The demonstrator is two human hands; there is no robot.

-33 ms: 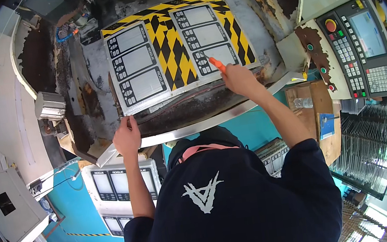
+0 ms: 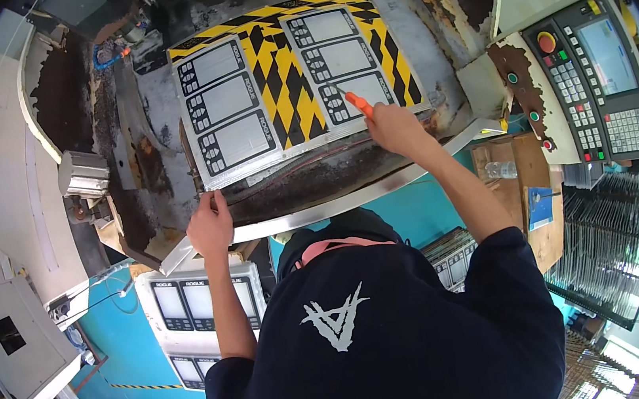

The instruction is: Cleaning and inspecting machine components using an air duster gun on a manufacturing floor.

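Note:
A clear sheet of printed panels (image 2: 237, 142), white windows framed in black, lies over yellow-and-black striped tape (image 2: 283, 84) on the machine bed. It carries two columns of three panels. In my right hand (image 2: 399, 130) is an orange-handled tool (image 2: 360, 104) with a thin dark shaft; its exact kind is unclear. The shaft's tip points at the button marks of the nearest right-hand panel (image 2: 363, 98); I cannot tell whether it touches. At the sheet's near left corner, my left hand (image 2: 209, 225) is closed, its fingertips on the edge.
A metal rim (image 2: 298, 218) bounds the bed in front of me. At the right stands a control console (image 2: 591, 74) with a screen and keys. More printed sheets (image 2: 212, 300) lie at lower left. A wooden stand (image 2: 542, 228) and wire rack (image 2: 597, 253) are at right.
My right hand and the orange-handled tool have shifted very slightly. The sheet and my left hand look the same.

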